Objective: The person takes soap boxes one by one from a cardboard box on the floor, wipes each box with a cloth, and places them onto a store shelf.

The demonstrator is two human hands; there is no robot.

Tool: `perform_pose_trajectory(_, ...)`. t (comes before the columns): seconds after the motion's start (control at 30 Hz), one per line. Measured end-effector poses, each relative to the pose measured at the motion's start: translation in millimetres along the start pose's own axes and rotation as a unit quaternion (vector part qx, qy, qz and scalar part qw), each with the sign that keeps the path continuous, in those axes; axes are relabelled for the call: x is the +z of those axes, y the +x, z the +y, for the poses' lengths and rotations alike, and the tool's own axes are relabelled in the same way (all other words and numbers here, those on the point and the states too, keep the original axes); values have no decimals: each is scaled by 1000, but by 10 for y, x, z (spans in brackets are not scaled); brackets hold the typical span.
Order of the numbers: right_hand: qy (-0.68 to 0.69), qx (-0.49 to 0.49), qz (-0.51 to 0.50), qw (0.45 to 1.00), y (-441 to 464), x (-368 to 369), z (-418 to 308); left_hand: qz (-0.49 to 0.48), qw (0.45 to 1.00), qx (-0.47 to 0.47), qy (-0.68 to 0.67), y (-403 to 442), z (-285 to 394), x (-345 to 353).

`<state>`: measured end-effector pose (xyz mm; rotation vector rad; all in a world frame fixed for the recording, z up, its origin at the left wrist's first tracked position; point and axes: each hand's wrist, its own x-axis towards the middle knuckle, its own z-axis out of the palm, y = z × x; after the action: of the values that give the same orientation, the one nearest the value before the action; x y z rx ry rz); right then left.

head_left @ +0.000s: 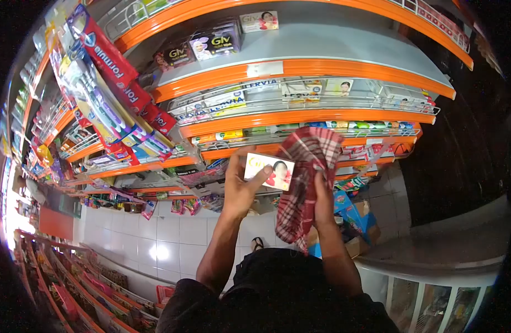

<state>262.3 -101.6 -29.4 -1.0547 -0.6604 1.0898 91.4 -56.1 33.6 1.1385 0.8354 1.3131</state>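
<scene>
My left hand (240, 191) grips a small white soap box (276, 171) with yellow lettering, a printed portrait and red shapes. The thumb lies across its front, and the box is slightly tilted. My right hand (324, 204) is closed around a red and white plaid cloth (306, 158), which hangs in folds right beside the box. Both hands are held in front of the lower shelves. On the upper shelf, dark Giv soap packs (218, 43) stand at the left, next to a pale Giv box (259, 21).
Orange-edged shelves (305, 67) curve across the front, with Lervia boxes (225, 100) behind a wire rail. Red Formula toothbrush packs (108, 55) hang at left. A blue carton (352, 216) stands low at right, near a grey counter (433, 252). White tiles (191, 236) cover the floor.
</scene>
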Motion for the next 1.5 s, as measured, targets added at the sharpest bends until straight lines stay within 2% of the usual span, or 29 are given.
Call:
perform_pose_trajectory(0.07, -114, 6, -72, 991, -81, 24, -152, -9, 999, 20, 24, 1, -28, 73)
perform_pose_trajectory(0.1, -76, -120, -54, 988, -40, 127, -87, -38, 996, 36, 74, 6, -95, 80)
perform_pose_trajectory(0.17, 6, -101, -57, 993, -30, 174, -280, -71, 988, 55, 124, 31, -114, 123)
perform_pose_trajectory(0.23, -9, -132, -44, 990, 30, 89, -280, -117, 990, 58, 61, 56, -49, 145)
perform_pose_trajectory(0.27, -26, -160, -33, 986, 66, 25, -275, -159, 980, 40, 108, 113, -30, 46)
perform_pose_trajectory(0.3, -25, -163, -34, 986, 88, -38, -256, -160, 980, 44, 108, 149, 45, 2)
perform_pose_trajectory(0.37, 49, -151, 38, 987, 112, -181, -205, -221, 942, 122, 221, 228, 370, 38)
perform_pose_trajectory(0.4, 39, -133, 40, 990, 110, -266, -196, -205, 951, 140, 185, 285, 555, 86)
perform_pose_trajectory(0.43, 40, -119, 48, 991, 70, -292, -299, -191, 929, 201, 247, 382, 786, 107)
perform_pose_trajectory(0.47, 69, -92, 67, 991, 91, -398, -213, -168, 930, 227, 234, 488, 999, 153)
perform_pose_trajectory(0.5, 96, -65, 86, 990, 94, -501, -115, -150, 908, 263, 290, 566, 1296, 248)
perform_pose_trajectory(0.53, 97, -66, 83, 990, 54, -541, -121, -154, 893, 260, 335, 696, 1520, 284)
perform_pose_trajectory(0.57, 111, -17, 113, 987, 12, -566, -135, -188, 875, 296, 333, 876, 1637, 333)
perform_pose_trajectory(0.6, 123, 32, 141, 982, -35, -607, -138, -179, 849, 325, 377, 1011, 1699, 386)
perform_pose_trajectory(0.63, 124, 31, 139, 982, -60, -700, -65, -177, 848, 326, 378, 1126, 1738, 412)
perform_pose_trajectory(0.7, 51, 28, 164, 985, -76, -885, 137, -190, 707, 398, 553, 1370, 1775, 447)
perform_pose_trajectory(0.73, 69, 69, 171, 980, -132, -882, 95, -192, 665, 424, 585, 1512, 1764, 468)
perform_pose_trajectory(0.83, 45, 40, 198, 978, -234, -922, 40, -177, 660, 375, 626, 1835, 1722, 576)
perform_pose_trajectory(0.87, 35, 25, 213, 976, -249, -962, 72, -184, 633, 405, 634, 1993, 1718, 579)
perform_pose_trajectory(0.9, 26, 9, 229, 973, -265, -1002, 103, -187, 632, 407, 633, 2135, 1708, 576)
perform_pose_trajectory(0.97, 43, 60, 206, 976, -348, -1006, -14, -186, 623, 380, 657, 2282, 1742, 631)
perform_pose_trajectory(1.03, 65, 44, 219, 973, -402, -994, -77, -196, 614, 353, 678, 2385, 1745, 662)
perform_pose_trajectory(1.1, 86, 31, 230, 969, -421, -1059, -16, -157, 597, 267, 740, 2480, 1733, 712)
perform_pose_trajectory(1.23, 36, 27, 250, 967, -429, -1405, 285, -141, 572, 249, 769, 2676, 1749, 737)
perform_pose_trajectory(1.3, 29, 24, 263, 964, -458, -1451, 283, -148, 492, 245, 822, 2906, 1718, 666)
perform_pose_trajectory(1.33, 37, 41, 266, 962, -491, -1458, 232, -150, 490, 245, 823, 2895, 1722, 679)
perform_pose_trajectory(1.4, 48, 59, 308, 948, -513, -1502, 286, -99, 444, 235, 859, 2876, 1727, 719)
perform_pose_trajectory(1.43, 49, 60, 310, 947, -533, -1493, 262, -101, 443, 236, 859, 2855, 1725, 741)
perform_pose_trajectory(1.5, 141, 52, 288, 946, -570, -1457, 181, -63, 456, 193, 867, 2818, 1726, 793)
